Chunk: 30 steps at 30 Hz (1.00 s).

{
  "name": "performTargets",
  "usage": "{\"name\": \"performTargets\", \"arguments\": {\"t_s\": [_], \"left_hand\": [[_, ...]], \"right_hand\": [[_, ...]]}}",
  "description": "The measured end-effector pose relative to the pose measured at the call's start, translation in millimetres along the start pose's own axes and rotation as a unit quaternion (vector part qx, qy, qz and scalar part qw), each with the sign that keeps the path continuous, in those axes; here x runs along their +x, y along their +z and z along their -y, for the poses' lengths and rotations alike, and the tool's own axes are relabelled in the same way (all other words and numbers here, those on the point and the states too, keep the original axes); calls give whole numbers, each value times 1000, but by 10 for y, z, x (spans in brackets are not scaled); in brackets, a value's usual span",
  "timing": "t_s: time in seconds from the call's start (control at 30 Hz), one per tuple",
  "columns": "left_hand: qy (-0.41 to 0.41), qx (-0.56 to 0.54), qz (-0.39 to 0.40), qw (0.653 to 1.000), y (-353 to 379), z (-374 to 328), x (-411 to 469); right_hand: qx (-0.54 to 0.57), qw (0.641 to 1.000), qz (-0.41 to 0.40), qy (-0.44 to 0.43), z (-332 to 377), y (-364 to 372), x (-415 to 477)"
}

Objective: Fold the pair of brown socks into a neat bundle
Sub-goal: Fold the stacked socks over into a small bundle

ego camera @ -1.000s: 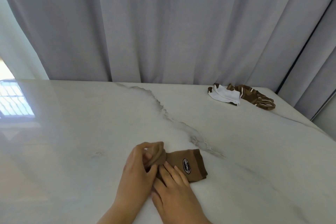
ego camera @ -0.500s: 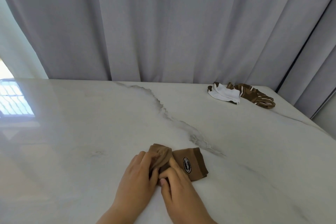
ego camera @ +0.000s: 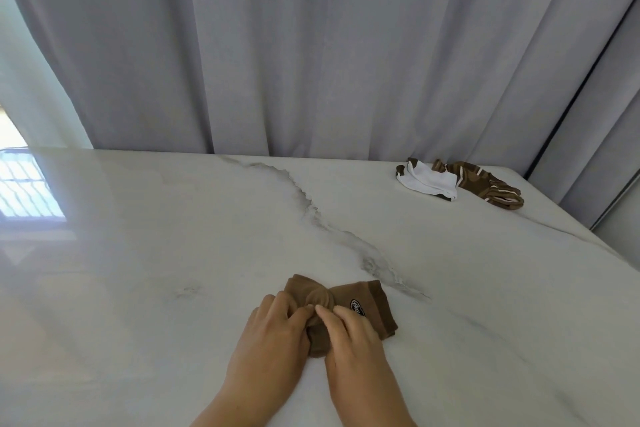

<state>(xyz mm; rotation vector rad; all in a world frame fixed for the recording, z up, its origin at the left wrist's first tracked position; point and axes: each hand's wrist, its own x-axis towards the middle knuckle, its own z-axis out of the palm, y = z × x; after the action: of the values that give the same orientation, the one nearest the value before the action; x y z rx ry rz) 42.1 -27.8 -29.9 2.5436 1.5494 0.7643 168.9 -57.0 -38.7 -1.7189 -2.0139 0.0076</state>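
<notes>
The brown socks [ego camera: 370, 302] lie stacked on the white marble table [ego camera: 173, 253], near its front edge. Their darker cuffs with a black oval label point right, and the lighter toe end is rolled into a bump at the middle. My left hand [ego camera: 273, 333] presses on the left part of the roll, fingertips pinching the fabric. My right hand [ego camera: 349, 336] rests beside it, fingers on the roll and over the cuff part. The two hands touch at the fingertips. Both hands hide the near part of the socks.
At the far right of the table lie a white sock [ego camera: 429, 180] and a brown striped sock [ego camera: 485, 184], loosely heaped. A grey curtain [ego camera: 311, 45] hangs behind the table's far edge. A window reflection glares at the left.
The toe end has been rolled further right toward the cuffs. Both hands have shifted from the left end of the socks onto the middle of the roll.
</notes>
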Motion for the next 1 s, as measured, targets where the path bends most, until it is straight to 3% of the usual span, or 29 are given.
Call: {"name": "performTargets", "arguments": {"t_s": [0.3,0.4,0.53,1.0], "left_hand": [[-107,-154,-59,980,51,66,3],[-185,-117,-88,972,75,109,-19],[-271,-55,-39,960,81,147,4],[-286,-276,-93,913,-13,138,72]], "right_hand": [[-48,999,-7,-7,-28,72,0],[-59,998,1,-13,-31,83,6],[-49,998,-7,-30,-16,135,25],[-28,997,10,-74,160,217,81]]}}
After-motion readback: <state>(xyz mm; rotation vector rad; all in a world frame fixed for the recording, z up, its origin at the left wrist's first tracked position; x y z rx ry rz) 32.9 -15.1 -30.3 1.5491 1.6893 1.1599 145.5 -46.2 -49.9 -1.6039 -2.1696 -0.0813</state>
